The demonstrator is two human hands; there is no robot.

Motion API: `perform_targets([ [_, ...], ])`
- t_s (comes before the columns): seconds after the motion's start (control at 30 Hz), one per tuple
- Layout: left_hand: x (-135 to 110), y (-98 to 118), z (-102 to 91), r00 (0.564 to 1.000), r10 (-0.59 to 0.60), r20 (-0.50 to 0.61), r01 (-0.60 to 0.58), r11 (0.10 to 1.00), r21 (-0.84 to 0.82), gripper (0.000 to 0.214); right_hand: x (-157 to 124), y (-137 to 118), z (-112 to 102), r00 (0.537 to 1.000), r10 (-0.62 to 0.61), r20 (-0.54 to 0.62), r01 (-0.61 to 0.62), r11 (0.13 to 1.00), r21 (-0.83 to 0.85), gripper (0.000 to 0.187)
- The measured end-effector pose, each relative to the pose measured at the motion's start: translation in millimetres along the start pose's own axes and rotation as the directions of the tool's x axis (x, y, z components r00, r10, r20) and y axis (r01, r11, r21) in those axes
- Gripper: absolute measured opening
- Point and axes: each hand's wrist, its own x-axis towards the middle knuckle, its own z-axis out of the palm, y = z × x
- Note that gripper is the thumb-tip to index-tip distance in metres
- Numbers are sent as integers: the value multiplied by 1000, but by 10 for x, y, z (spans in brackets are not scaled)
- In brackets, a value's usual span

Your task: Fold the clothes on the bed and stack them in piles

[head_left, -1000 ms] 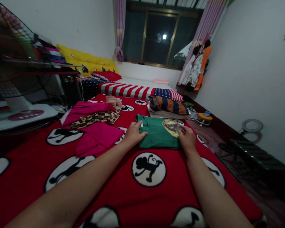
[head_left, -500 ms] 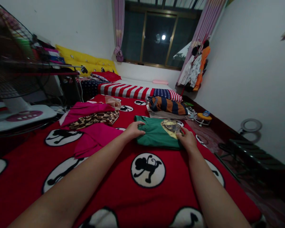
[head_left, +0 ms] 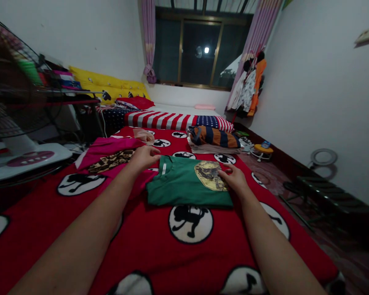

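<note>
A green T-shirt with a yellow and dark print lies folded on the red blanket, its collar and white label toward the left. Just off the collar, my left hand hovers with fingers apart and nothing held. My right hand is at the shirt's right end, thumb against the print and forefinger spread away from it. Behind my left hand lie a magenta garment and a brown patterned cloth. Further back is a folded stack topped by an orange and navy striped garment.
A fan stands at the left beside a cluttered desk. At the far end is a bed with a striped, starred cover. Clothes hang by the window. A dark bench and a small yellow stool stand at the right.
The green T-shirt now reaches further left, with its collar and label showing. My left hand has let go and moved left and up; my right hand has shifted slightly left.
</note>
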Motion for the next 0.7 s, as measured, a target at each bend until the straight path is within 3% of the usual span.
perform_targets([
  [0.1, 32, 294, 295, 983, 160, -94, -161, 987, -1, 38, -21, -46, 40, 990, -124, -67, 116, 987, -111, 49],
  [0.2, 54, 435, 658, 923, 384, 15, -383, 917, 116, 48, -65, -116, 69, 953, -270, -137, 238, 948, -211, 47],
  [0.27, 73, 417, 857, 917, 378, 125, -398, 883, 251, 55, -96, -161, 100, 936, -342, -79, 315, 919, -237, 50],
  [0.33, 93, 348, 983, 943, 274, 190, -326, 876, 356, 62, -128, -198, 146, 932, -352, 85, 362, 895, -262, 57],
  [0.4, 112, 275, 1037, 960, 186, 209, -257, 881, 397, 69, -158, -228, 194, 924, -280, 261, 356, 878, -321, 60],
  [0.47, 122, 231, 1041, 963, 161, 216, -238, 884, 403, 74, -182, -261, 224, 917, -181, 354, 320, 866, -385, 61],
  [0.57, 101, 251, 1010, 964, 188, 187, -251, 874, 415, 71, -209, -341, 217, 922, -143, 360, 300, 852, -429, 59],
  [0.7, 10, 412, 978, 922, 379, 78, -374, 823, 429, 51, -237, -500, 206, 922, -303, 240, 377, 843, -384, 51],
])
